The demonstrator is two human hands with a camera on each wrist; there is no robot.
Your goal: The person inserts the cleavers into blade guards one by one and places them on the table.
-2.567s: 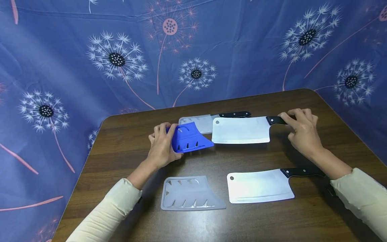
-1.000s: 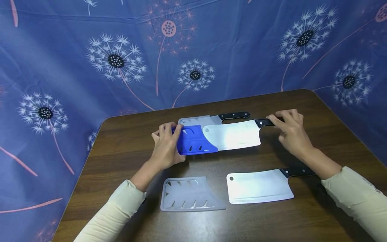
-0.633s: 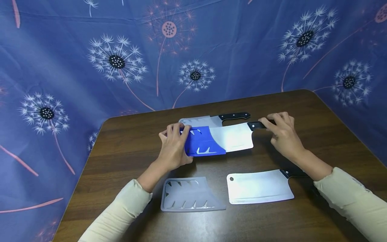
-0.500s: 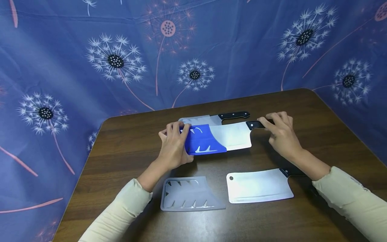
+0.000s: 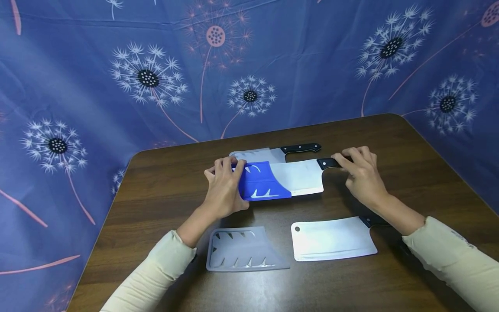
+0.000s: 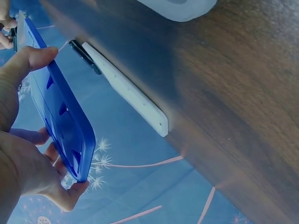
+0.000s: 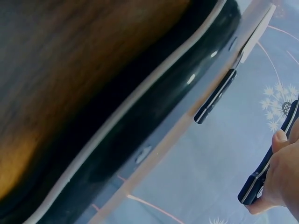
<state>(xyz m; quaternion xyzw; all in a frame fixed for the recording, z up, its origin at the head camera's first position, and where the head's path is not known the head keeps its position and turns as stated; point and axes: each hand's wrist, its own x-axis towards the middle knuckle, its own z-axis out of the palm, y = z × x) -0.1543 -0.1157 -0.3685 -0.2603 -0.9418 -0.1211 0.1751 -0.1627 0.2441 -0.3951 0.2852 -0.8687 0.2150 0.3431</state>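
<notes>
My left hand (image 5: 225,187) grips the closed end of a blue blade guard (image 5: 261,181), thumb along one edge and fingers along the other, as the left wrist view shows. A cleaver (image 5: 299,177) has the front part of its blade inside that guard; the rear part stays bare. Its black handle (image 7: 268,165) is pinched by my right hand (image 5: 362,175). Both are held above the table. Below them lie a translucent grey blade guard (image 5: 245,250) and, to its right, a second bare cleaver (image 5: 333,239), its handle partly hidden by my right forearm.
Behind the held cleaver, a third cleaver in a translucent guard (image 5: 249,154) lies near the back of the brown wooden table (image 5: 167,182), its black handle (image 5: 301,148) to the right. A blue dandelion-print cloth (image 5: 304,65) hangs behind the table.
The cleaver has moved left and its blade has slid into the blue guard. My left hand shifted slightly right with the guard. Over the last half second, hardly anything moved.
</notes>
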